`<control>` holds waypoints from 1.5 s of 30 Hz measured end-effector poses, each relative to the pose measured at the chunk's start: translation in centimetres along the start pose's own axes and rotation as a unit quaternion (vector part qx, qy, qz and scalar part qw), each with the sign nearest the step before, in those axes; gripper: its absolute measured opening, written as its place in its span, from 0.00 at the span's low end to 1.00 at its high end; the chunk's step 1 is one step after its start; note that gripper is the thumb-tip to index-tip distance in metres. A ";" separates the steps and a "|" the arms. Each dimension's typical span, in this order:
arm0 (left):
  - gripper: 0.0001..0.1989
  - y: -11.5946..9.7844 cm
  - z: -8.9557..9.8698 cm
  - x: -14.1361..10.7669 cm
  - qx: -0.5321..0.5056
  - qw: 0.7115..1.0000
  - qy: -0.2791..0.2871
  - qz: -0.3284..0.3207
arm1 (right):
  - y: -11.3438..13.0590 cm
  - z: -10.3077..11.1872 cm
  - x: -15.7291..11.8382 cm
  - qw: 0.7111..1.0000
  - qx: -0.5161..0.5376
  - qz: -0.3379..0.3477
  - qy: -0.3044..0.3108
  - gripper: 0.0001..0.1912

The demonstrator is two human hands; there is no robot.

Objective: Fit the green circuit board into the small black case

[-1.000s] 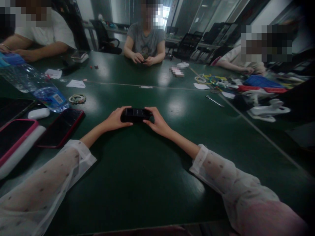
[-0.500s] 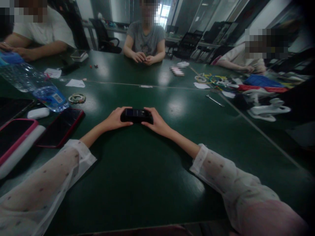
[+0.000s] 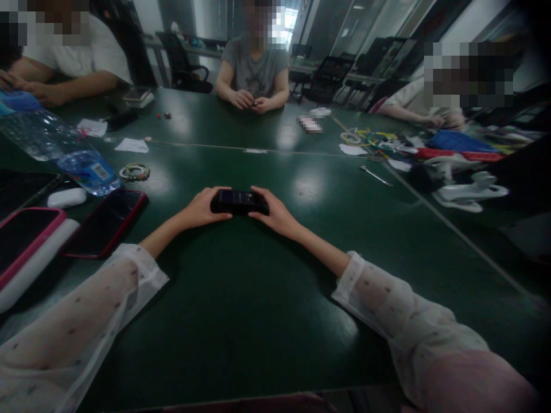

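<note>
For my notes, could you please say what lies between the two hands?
The head view shows a black device, held between the left hand and the right hand.

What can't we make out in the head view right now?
Head view, what the face of the black device shows: too small and dim.
Head view, device's ends: partly covered by the left hand and right hand.
Head view, pink phone and bottle: cut off by left edge.
Head view, what the person opposite holds: too small.
</note>
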State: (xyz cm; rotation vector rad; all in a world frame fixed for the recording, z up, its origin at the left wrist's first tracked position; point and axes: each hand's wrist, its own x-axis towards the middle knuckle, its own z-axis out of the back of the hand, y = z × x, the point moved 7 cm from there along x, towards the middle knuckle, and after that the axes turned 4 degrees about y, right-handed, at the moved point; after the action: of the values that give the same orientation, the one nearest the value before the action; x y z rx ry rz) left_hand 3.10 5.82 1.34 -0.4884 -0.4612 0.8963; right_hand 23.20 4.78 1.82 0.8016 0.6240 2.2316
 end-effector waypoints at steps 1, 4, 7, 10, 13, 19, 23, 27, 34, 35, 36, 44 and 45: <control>0.37 -0.1 0.0 0.0 0.000 1.000 -0.002 -0.003 | 0.0 0.0 0.0 1.000 0.001 -0.001 -0.001 0.35; 0.37 -0.2 0.1 0.0 -0.001 1.000 -0.006 -0.009 | -0.2 0.0 0.1 1.000 0.007 -0.005 -0.003 0.34; 0.38 -0.2 0.1 -0.1 -0.005 1.000 -0.004 -0.004 | -0.3 0.0 0.1 1.000 0.017 -0.012 -0.005 0.32; 0.39 -0.2 0.2 -0.1 -0.002 1.000 -0.005 0.005 | -0.3 0.1 0.1 1.000 0.022 -0.014 -0.006 0.31; 0.40 -0.2 0.1 -0.1 -0.001 1.000 0.000 0.018 | -0.2 0.2 0.0 1.000 0.027 -0.010 -0.007 0.30; 0.40 0.3 0.2 -0.1 -0.002 0.997 0.002 0.081 | -0.1 0.4 0.0 0.999 0.044 -0.015 -0.021 0.29; 0.41 0.6 0.0 -0.1 -0.005 0.996 0.003 0.085 | -0.1 0.5 0.0 0.998 0.058 -0.010 -0.032 0.28; 0.40 1.3 -0.2 -0.1 -0.005 0.997 -0.006 0.074 | -0.2 0.6 0.1 0.997 0.064 -0.017 -0.045 0.28; 0.35 1.4 -0.4 0.0 0.001 0.999 -0.012 0.049 | -0.1 1.0 -0.1 0.994 0.068 0.000 -0.082 0.29; 0.33 1.3 -0.4 0.0 0.006 0.999 -0.008 0.042 | 0.1 1.1 -0.2 0.994 0.068 0.003 -0.091 0.30; 0.31 1.2 -0.4 0.0 0.010 0.999 -0.004 0.034 | 0.2 1.3 -0.2 0.993 0.066 0.005 -0.101 0.30; 0.29 -0.3 0.2 -0.1 0.011 1.000 0.010 0.014 | -0.9 3.9 -1.5 0.960 0.014 -0.042 -0.275 0.32; 0.29 -0.4 0.2 -0.1 0.011 1.000 0.012 0.012 | -1.5 4.2 -1.7 0.955 0.009 -0.054 -0.292 0.32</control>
State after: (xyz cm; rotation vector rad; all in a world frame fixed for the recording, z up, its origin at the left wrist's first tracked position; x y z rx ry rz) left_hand 3.18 5.61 1.68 -0.4851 -0.4250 0.9160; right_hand 27.72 5.36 3.24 1.3283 0.3849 1.7599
